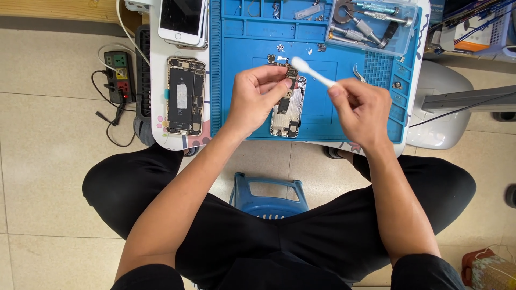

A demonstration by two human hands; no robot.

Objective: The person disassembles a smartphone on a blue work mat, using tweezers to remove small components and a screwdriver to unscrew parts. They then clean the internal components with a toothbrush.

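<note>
Left hand (257, 96) is pinching a small logic board (289, 75) by its edge, held up just over the gutted phone shell (287, 110) lying on the blue mat (242, 48). Right hand (361, 110) grips a white brush (314, 72) between thumb and fingers, its head angled toward the board, right by the top end. Left of the left hand sits another opened phone (185, 95), with a white phone (183, 21) beyond it. Past the right hand, a clear tray (371, 24) of tools.
</note>
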